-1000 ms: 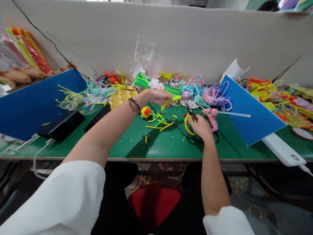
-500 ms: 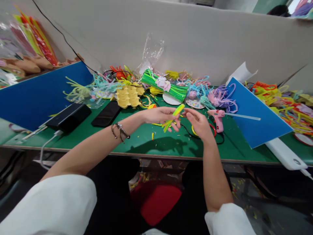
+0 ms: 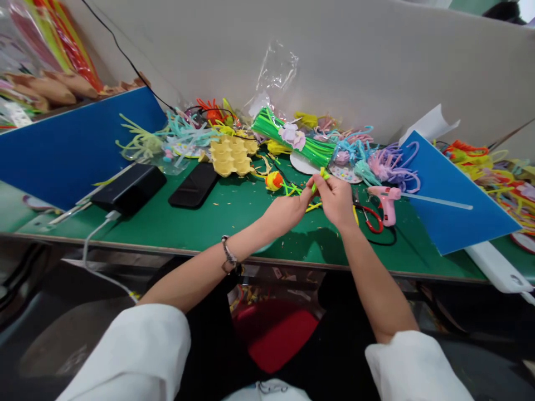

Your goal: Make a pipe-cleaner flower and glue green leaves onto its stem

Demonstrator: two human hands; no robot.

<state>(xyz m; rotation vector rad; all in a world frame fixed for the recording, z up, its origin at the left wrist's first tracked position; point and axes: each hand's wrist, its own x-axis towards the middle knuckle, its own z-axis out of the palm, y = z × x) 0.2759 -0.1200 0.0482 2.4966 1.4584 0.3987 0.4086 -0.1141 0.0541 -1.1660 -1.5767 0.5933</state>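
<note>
My left hand (image 3: pixel 288 209) and my right hand (image 3: pixel 336 197) meet over the green table (image 3: pixel 217 223), both gripping a short lime-green pipe cleaner (image 3: pixel 321 177) whose tip pokes up between the fingers. Red-handled scissors (image 3: pixel 370 217) lie just right of my right hand, beside a pink glue gun (image 3: pixel 387 200). A yellow and orange pompom (image 3: pixel 273 180) and cut green and yellow pipe cleaner scraps (image 3: pixel 295 190) lie just beyond my left hand.
A bundle of green pipe cleaners (image 3: pixel 292 136), a yellow egg tray (image 3: pixel 232 156) and piles of coloured pipe cleaners (image 3: pixel 376 159) line the back. A black phone (image 3: pixel 194 185) and power bank (image 3: pixel 129 188) lie left. Blue boards (image 3: pixel 451 189) stand at both sides.
My right hand let go of the scissors, which now lie on the table, and joined my left hand on the green pipe cleaner. Both hands drew nearer to me.
</note>
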